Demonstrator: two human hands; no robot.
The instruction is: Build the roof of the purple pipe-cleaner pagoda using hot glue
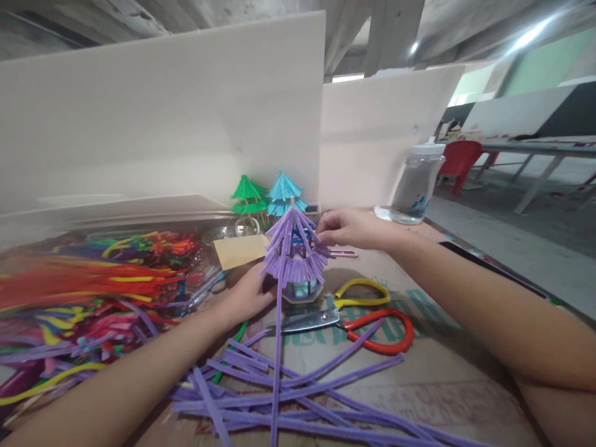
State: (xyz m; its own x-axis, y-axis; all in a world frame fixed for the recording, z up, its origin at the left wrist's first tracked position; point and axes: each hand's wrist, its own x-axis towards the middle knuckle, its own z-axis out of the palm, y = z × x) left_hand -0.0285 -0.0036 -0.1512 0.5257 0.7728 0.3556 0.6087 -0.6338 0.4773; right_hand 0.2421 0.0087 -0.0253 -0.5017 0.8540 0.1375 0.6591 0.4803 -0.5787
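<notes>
A small two-tiered pagoda model (298,248) with purple pipe-cleaner roofs stands upright on the table in front of me. One long purple pipe cleaner (278,360) hangs from its lower roof towards me. My left hand (251,293) is closed at the model's lower left side, its fingertips hidden behind the roof. At the upper right of the model, my right hand (344,228) has its fingers pressed together against the roof; what lies between them is hidden. Just in front lie scissors (326,318) with one yellow and one red handle.
Loose purple pipe cleaners (298,394) spread across the near table. Heaps of coloured pipe cleaners (93,279) fill the left. Behind stand a green pagoda model (249,195), a blue one (284,189) and white boards (162,118). A water bottle (416,186) is at the back right.
</notes>
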